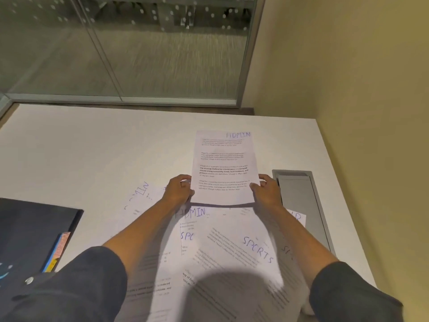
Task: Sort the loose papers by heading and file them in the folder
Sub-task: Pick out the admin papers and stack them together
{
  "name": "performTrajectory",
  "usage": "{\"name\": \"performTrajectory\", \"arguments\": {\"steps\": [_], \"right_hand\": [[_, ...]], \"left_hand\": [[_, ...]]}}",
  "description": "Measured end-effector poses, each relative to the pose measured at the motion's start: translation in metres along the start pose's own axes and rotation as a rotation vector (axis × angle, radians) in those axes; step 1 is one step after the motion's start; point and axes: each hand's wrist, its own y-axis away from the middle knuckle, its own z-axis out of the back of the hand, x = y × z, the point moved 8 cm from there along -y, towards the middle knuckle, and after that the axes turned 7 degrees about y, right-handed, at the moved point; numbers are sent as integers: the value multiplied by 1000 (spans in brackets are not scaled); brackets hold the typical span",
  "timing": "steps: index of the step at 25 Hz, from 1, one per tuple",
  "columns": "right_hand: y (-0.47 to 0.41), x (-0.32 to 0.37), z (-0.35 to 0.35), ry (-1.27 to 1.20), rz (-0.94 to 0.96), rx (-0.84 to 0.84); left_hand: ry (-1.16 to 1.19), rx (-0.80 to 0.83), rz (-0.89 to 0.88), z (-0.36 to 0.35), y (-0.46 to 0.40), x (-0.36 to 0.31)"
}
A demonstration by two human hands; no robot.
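Fixtures and surroundings, office corner

White counter; grey metal cable hatch recessed in it near the right edge; glass partition with pale dots beyond the far edge, in a metal frame; beige wall at right; striped carpet seen through the glass.

We see white papers with black print and blue handwritten headings on a white table, a black folder with pink, blue and yellow tabs, and dark grey sleeves.

"ADMIN", "SPORTS" on papers
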Motion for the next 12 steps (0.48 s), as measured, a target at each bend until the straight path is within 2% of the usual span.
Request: {"name": "performTrajectory", "arguments": {"steps": [8, 10, 12], "right_hand": [[-24, 7, -1, 164, -7, 3], [-12, 12, -7, 313, 49, 26], [10, 23, -21, 482, 179, 63]], "left_hand": [[-98, 5, -85, 4, -24, -17], [-122, -23, -119, 17, -18, -17], [-207, -132, -171, 41, -9, -20]]}}
